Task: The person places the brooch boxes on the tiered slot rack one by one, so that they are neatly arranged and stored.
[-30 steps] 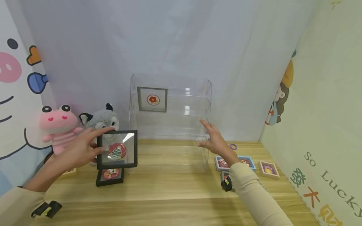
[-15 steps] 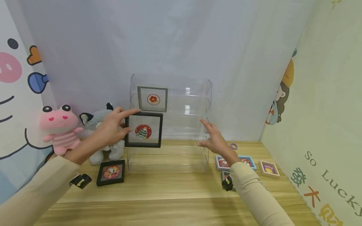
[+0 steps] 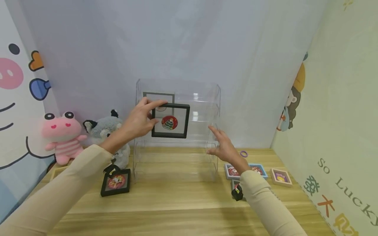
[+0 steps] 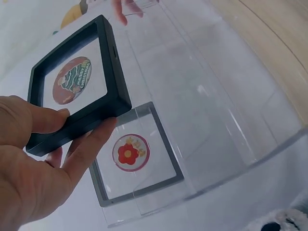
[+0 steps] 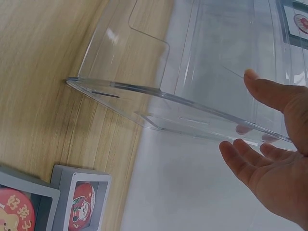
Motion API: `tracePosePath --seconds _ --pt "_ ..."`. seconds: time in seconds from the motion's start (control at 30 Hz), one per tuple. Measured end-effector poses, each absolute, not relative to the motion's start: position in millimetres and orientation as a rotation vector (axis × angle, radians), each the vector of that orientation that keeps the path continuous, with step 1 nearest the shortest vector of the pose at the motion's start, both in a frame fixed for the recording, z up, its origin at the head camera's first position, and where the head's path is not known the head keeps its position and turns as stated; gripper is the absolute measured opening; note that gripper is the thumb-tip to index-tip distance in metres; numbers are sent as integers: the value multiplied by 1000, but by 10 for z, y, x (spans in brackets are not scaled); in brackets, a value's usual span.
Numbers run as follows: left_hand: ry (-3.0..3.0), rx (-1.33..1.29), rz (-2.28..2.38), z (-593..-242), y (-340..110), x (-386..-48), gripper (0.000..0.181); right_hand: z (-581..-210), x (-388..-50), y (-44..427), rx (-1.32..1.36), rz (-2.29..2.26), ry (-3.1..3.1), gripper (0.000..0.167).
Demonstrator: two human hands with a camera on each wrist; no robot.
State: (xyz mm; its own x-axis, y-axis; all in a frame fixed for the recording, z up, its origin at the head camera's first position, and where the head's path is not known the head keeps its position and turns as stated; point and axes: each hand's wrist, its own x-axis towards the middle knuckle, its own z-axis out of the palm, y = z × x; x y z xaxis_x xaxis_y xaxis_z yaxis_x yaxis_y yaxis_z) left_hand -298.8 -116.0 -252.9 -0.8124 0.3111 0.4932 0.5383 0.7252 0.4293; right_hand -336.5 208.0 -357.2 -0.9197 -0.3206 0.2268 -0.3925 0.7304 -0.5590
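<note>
My left hand pinches the left edge of a black square frame with a red Christmas tree badge, held upright before the clear tiered rack. In the left wrist view the black frame is between thumb and fingers, apart from a grey frame with a red flower badge standing in the rack; in the head view it partly covers that grey frame. At the rack's right side my right hand has thumb and fingers spread around the side panel, holding nothing; contact is unclear.
A black frame lies left of the rack, near a grey plush and a pink plush. Right of it lie a blue frame, a beige frame, other small frames and a purple ring.
From the left, my left hand has carried the black tree-badge frame rightward and up to the front of the rack's upper tiers. My right hand has stayed in place.
</note>
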Motion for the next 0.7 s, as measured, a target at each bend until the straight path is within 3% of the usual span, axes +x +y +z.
tracePosePath --seconds 0.7 --pt "-2225 -754 -838 -2311 -512 -3367 58 -3587 -3363 2096 566 915 -2809 97"
